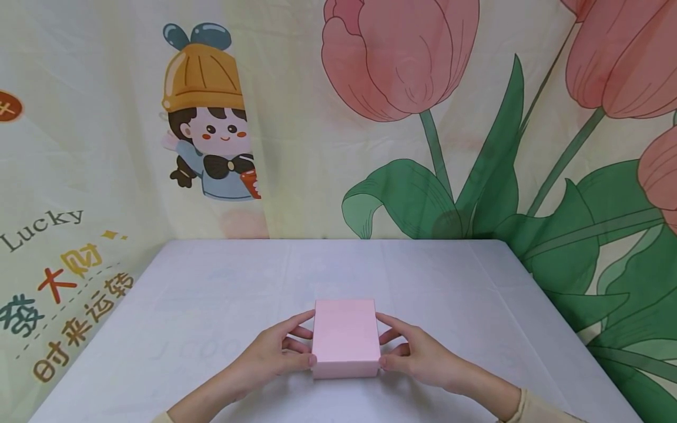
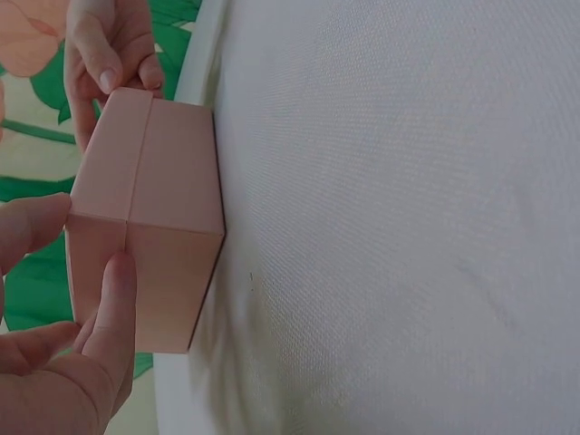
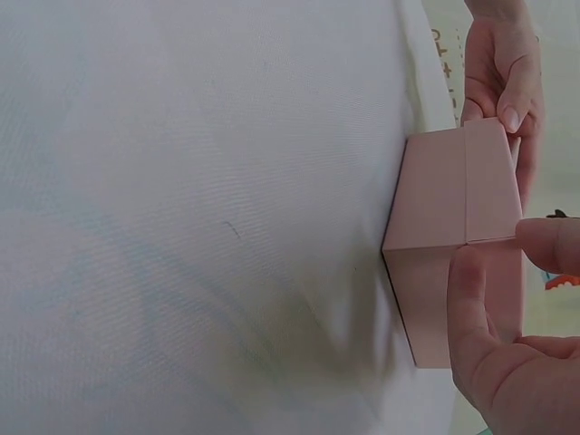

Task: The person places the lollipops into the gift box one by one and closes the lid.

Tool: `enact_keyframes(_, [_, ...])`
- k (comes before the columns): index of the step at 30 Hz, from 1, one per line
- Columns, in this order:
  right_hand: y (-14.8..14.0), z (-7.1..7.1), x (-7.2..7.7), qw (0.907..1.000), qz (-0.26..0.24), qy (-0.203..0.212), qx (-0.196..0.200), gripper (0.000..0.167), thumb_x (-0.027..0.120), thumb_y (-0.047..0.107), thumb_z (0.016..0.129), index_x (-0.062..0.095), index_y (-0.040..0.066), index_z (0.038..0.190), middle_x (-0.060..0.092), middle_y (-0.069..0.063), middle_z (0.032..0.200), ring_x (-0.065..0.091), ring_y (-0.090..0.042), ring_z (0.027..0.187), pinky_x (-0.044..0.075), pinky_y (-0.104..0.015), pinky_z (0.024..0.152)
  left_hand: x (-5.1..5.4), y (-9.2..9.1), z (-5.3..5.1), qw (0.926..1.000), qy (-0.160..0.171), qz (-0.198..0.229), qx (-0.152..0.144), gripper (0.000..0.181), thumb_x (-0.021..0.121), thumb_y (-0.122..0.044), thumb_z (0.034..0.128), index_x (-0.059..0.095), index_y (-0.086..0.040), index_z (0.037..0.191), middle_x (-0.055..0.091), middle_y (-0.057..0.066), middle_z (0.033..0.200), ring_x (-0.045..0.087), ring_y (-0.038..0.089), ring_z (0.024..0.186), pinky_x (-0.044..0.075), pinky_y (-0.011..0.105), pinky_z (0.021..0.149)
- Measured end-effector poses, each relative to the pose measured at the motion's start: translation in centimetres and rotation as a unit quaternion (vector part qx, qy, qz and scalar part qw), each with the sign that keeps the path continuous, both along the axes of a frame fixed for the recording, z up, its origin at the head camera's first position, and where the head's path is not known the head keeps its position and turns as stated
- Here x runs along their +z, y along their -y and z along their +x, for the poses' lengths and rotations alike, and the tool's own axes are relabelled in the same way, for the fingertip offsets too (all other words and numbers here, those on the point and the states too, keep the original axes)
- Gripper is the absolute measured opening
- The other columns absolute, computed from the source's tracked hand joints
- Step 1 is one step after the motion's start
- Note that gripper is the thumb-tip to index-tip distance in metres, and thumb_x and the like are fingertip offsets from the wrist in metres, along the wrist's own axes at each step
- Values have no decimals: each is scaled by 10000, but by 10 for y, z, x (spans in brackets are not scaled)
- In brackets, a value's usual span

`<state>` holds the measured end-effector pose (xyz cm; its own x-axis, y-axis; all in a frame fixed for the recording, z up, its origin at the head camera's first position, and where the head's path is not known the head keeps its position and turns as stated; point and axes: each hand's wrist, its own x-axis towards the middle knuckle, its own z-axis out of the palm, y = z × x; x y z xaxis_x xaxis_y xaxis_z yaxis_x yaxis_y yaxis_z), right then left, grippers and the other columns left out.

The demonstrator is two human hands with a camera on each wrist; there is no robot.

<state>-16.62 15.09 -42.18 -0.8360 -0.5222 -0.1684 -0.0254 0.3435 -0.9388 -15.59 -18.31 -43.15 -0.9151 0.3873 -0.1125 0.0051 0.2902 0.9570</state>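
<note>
A pink lidded box sits on the white-covered table in the head view, between both hands. My left hand grips its left side, thumb near the front corner and a finger toward the back corner. From the other side, my right hand holds it in much the same way. A seam between lid and base crosses the box in the left wrist view, where one fingertip presses beside that line. The right wrist view shows a fingertip of the right hand at the seam too. What is inside the box is hidden.
The table has a white cloth with faint creases. Behind it hangs a printed backdrop with tulips, a cartoon figure and lettering. The table's far edge meets this cloth.
</note>
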Motion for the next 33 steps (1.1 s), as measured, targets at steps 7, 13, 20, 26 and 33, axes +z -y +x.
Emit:
enact_keyframes(7, [0, 0, -2, 10000, 35, -27, 21, 840, 788, 117, 959, 344, 159, 1671, 609, -118, 1308, 749, -250, 992, 576, -289, 852, -1, 0, 0, 10000, 28, -2, -5, 894, 852, -178, 903, 374, -139, 1658, 578, 134, 1402, 688, 215, 1110, 572, 269, 868])
enact_keyframes(13, [-1, -1, -4, 10000, 12, 62, 19, 841, 786, 119, 964, 339, 171, 1674, 599, -120, 1318, 747, -239, 997, 577, -301, 859, -2, 0, -1, 10000, 56, 31, -28, 899, 852, -170, 903, 369, -133, 1660, 573, 141, 1405, 694, 219, 1101, 572, 275, 856])
enact_keyframes(20, [-1, -2, -6, 9999, -33, 109, 12, 848, 787, 124, 963, 334, 181, 1677, 593, -120, 1325, 746, -248, 1006, 576, -309, 867, -2, 0, -1, 10000, 64, -19, -22, 907, 858, -176, 899, 367, -133, 1660, 573, 140, 1406, 697, 216, 1093, 567, 273, 860])
enact_keyframes(26, [-2, -2, -7, 9999, -40, 87, 37, 843, 783, 124, 964, 335, 182, 1676, 592, -123, 1317, 747, -259, 1002, 565, -295, 858, -3, 0, -1, 9999, 109, -4, -37, 908, 858, -170, 900, 364, -125, 1660, 570, 145, 1404, 699, 219, 1092, 568, 276, 860])
enact_keyframes(33, [-2, -2, -6, 9999, -58, 90, 114, 845, 775, 105, 969, 320, 149, 1680, 592, -131, 1316, 749, -273, 1003, 567, -290, 856, -5, 1, -2, 9999, 82, -27, -55, 902, 857, -179, 904, 368, -127, 1660, 575, 136, 1402, 693, 216, 1102, 566, 271, 866])
